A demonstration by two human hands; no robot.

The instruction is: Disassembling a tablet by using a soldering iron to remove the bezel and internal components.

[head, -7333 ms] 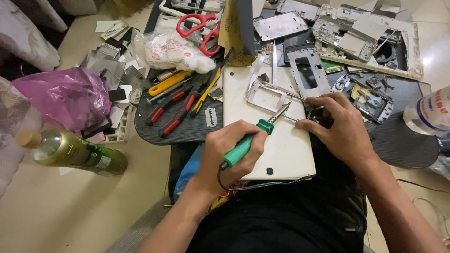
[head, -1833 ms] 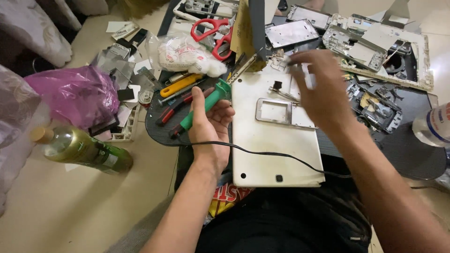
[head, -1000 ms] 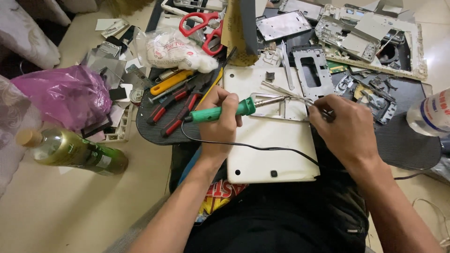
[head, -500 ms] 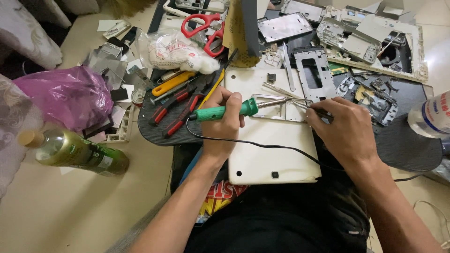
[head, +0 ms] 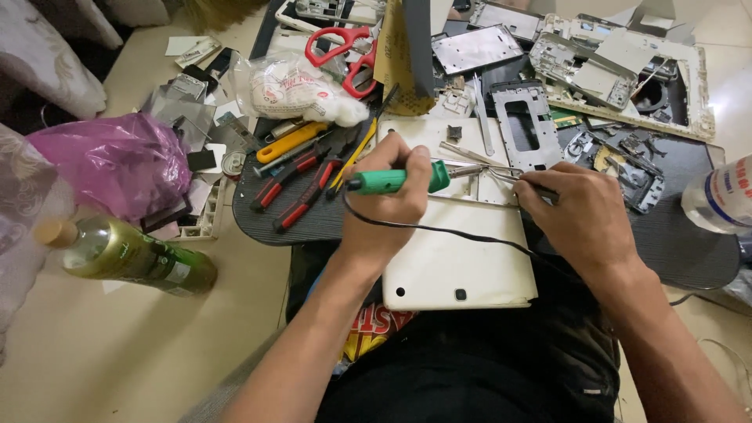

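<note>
At the far left a green glass bottle (head: 129, 254) lies on its side on the floor, with a crumpled purple plastic bag (head: 117, 160) behind it. To the right of these, a dark tray (head: 266, 223) carries red-handled pliers (head: 294, 184), a yellow-handled tool (head: 290, 141) and other hand tools, all lying unused, and red scissors (head: 337, 51) rest further back beside a white plastic bag (head: 294, 86). In the middle, the left hand (head: 388, 207) is closed around the green handle of a soldering iron (head: 399, 180), whose black cord (head: 454, 233) trails across a white tablet back cover (head: 458, 258) resting on the person's lap as a work surface. The iron's metal tip points right toward a thin metal frame (head: 478, 184) lying on that cover. The right hand (head: 583, 215) is pinched shut on a slim tool, seemingly tweezers (head: 521, 180), whose tip meets the frame close to the iron's tip. Judging by this, the work at the joint is under way rather than finished: both tools are at the frame, and nothing shows it released. Further right, a stripped grey phone frame (head: 533, 125), opened casings (head: 627, 74) and loose parts lie scattered, which suggests disassembly is largely done while reassembly is not; a clear plastic bottle (head: 721, 204) sits at the right edge.
</note>
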